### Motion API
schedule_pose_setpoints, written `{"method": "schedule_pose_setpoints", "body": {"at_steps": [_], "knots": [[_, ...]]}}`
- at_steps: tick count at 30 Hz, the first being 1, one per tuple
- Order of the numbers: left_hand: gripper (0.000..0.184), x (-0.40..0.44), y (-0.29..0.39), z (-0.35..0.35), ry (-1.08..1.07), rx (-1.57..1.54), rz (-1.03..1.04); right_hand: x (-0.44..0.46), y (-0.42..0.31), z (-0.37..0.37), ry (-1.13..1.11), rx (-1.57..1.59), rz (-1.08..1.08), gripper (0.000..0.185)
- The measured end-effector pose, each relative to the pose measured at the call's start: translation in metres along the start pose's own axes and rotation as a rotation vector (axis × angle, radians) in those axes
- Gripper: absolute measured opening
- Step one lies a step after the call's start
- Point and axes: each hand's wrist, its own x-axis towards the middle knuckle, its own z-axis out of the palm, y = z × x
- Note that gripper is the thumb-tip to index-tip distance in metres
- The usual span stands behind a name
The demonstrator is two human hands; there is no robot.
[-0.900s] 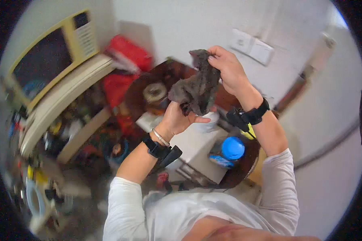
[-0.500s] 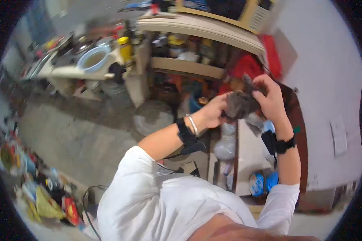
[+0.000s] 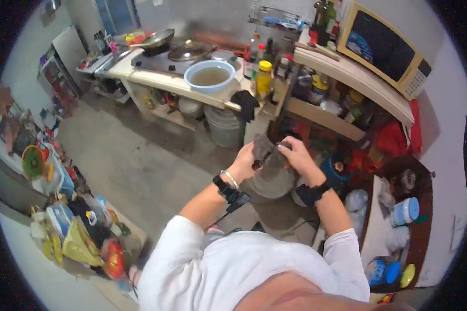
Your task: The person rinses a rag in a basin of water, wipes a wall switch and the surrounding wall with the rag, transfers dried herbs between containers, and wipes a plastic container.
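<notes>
A crumpled dark grey cloth point(image 3: 263, 147) is held up between both hands, above the floor. My left hand point(image 3: 245, 163) has its fingers wrapped round the cloth's left side. My right hand point(image 3: 297, 157) pinches the cloth's right edge between thumb and fingers. Each wrist carries a black strap with a small device, and a light bracelet sits on the left wrist. Parts of the cloth are hidden behind the fingers.
A light blue basin point(image 3: 209, 76) of murky liquid stands on the counter point(image 3: 166, 85) beside a stove with pans. A microwave point(image 3: 381, 49) sits on a shelf at right. Bottles, a lidded bucket point(image 3: 272, 181) and a dark round table point(image 3: 425, 207) with jars surround the hands.
The view has swung left from the round table and wall towards the counter and floor. Both hands have moved along with the cloth, which now hangs lower over the floor, still in both hands.
</notes>
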Motion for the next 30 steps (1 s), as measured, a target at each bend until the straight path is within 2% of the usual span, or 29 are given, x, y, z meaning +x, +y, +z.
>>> {"method": "schedule_pose_setpoints", "body": {"at_steps": [3,4,6,8,10,11,12,15,16,17,18,19,20,21,22,23,24,25,26,28,29,30], "knots": [[0.032,-0.009,0.058,-0.078,0.053,-0.275,-0.069,0.065,0.008,0.070,0.124,0.234,0.226,0.019],[0.032,-0.012,0.074,-0.098,0.053,-0.273,-0.080,0.085,0.015,0.091,0.131,0.239,0.234,0.019],[0.031,-0.018,0.103,-0.129,0.265,-0.219,-0.023,0.120,0.022,0.122,0.130,0.539,0.300,0.021],[0.032,-0.012,0.127,-0.155,0.209,-0.172,-0.028,0.149,0.021,0.142,0.138,0.553,0.304,0.020],[0.042,0.005,0.137,-0.174,0.311,0.231,0.076,0.180,0.021,0.159,0.164,0.585,0.242,0.019],[0.053,0.020,0.144,-0.188,0.261,0.263,0.013,0.195,0.023,0.161,0.140,0.612,0.235,0.019],[0.041,0.028,0.153,-0.187,0.261,0.376,0.058,0.212,0.024,0.165,0.159,0.617,0.223,0.019],[0.033,0.088,0.159,-0.222,0.207,0.543,0.119,0.263,0.027,0.170,0.083,0.689,0.166,0.016],[0.026,0.113,0.159,-0.233,0.215,0.608,0.241,0.282,0.029,0.168,0.088,0.683,0.156,0.016],[0.021,0.138,0.159,-0.245,0.227,0.673,0.365,0.303,0.032,0.165,0.114,0.573,0.090,0.016],[0.021,0.154,0.170,-0.248,0.230,0.676,0.372,0.322,0.037,0.163,0.134,0.467,0.026,0.016],[0.018,0.172,0.184,-0.252,0.281,0.919,0.522,0.346,0.040,0.160,0.170,0.322,-0.013,0.016],[0.018,0.186,0.196,-0.256,0.336,1.166,0.662,0.368,0.044,0.159,0.209,0.355,-0.015,0.018],[0.024,0.187,0.219,-0.244,0.426,1.182,0.473,0.399,0.063,0.156,0.284,0.144,-0.148,0.019],[0.024,0.201,0.231,-0.249,0.448,1.185,0.492,0.429,0.077,0.153,0.356,-0.071,-0.291,0.021],[0.025,0.219,0.242,-0.257,0.491,1.241,0.456,0.440,0.070,0.153,0.435,-0.184,-0.303,0.018],[0.026,0.230,0.247,-0.272,0.539,1.301,0.402,0.444,0.052,0.151,0.398,-0.285,-0.241,0.012],[0.025,0.242,0.250,-0.285,0.533,1.322,0.443,0.459,0.055,0.153,0.390,-0.331,-0.237,0.011],[0.022,0.259,0.256,-0.309,0.362,1.542,0.458,0.475,0.058,0.151,0.387,-0.383,-0.239,0.012],[0.026,0.278,0.252,-0.335,0.324,1.735,0.413,0.485,0.067,0.152,0.336,-0.454,-0.397,0.022],[0.026,0.286,0.250,-0.340,0.338,1.726,0.421,0.486,0.072,0.155,0.262,-0.556,-0.300,0.028],[0.030,0.293,0.248,-0.344,0.234,1.764,0.310,0.485,0.077,0.157,0.189,-0.658,-0.201,0.033]]}}
